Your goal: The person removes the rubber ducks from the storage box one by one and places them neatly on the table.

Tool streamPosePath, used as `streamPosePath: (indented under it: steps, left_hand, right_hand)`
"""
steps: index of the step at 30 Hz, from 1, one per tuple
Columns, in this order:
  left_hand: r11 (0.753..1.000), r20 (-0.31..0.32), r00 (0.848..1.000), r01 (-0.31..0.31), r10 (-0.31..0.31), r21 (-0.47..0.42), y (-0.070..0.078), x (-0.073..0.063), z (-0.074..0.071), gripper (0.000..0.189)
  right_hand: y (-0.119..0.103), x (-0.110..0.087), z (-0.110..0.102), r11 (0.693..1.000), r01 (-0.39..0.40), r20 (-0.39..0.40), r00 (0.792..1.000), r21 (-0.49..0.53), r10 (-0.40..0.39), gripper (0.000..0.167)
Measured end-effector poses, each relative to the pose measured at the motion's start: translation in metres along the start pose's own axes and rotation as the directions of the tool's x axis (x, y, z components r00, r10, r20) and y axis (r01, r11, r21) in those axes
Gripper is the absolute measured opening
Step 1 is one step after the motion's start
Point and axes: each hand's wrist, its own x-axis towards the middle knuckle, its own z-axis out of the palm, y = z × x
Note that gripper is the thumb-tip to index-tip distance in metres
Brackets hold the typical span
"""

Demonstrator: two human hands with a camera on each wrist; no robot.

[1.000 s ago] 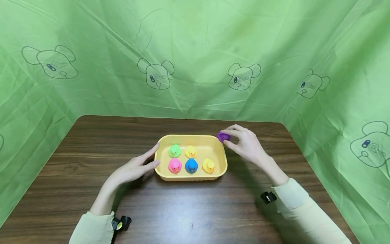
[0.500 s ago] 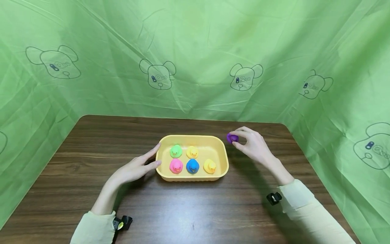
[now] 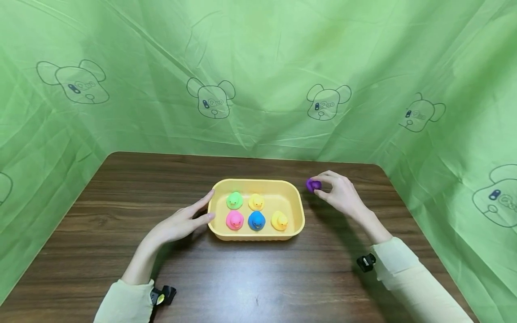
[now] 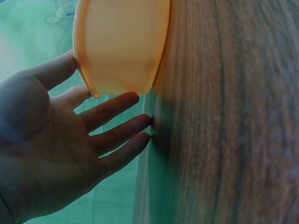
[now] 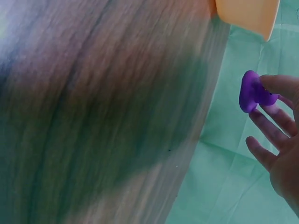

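My right hand (image 3: 339, 196) pinches a purple rubber duck (image 3: 310, 185) between thumb and fingertips, to the right of a yellow plastic tray (image 3: 288, 195). In the right wrist view the purple duck (image 5: 249, 92) is tipped on its side, held clear of the table. My left hand (image 3: 175, 225) touches the tray's left end with outstretched fingers. The left wrist view shows thumb and index finger at the rim, the other fingers spread. Inside the tray sit a green duck (image 3: 234, 200), a pink duck (image 3: 234, 220), a blue duck (image 3: 256, 221) and two yellow ducks (image 3: 279, 221).
The tray stands on a dark wood-grain table (image 3: 250, 278). Green cloth (image 3: 266, 67) printed with bear-like heads hangs behind the table and along both sides. A small black device (image 3: 163, 295) is strapped at the left wrist, another black device (image 3: 366, 262) at the right.
My right hand has moved right, carrying the purple duck from over the tray's far right corner to beyond its right end. The left hand stays at the tray's left end.
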Motion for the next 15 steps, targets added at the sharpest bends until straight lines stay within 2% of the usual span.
streamPosePath:
  steps: [15]
  left_hand:
    - [1.0,0.011,1.0,0.003,-0.003,0.004,0.0,0.0,-0.001,0.075]
  right_hand:
    - [0.013,-0.004,0.01,0.999,-0.05,0.069,0.996,-0.001,0.05,0.033]
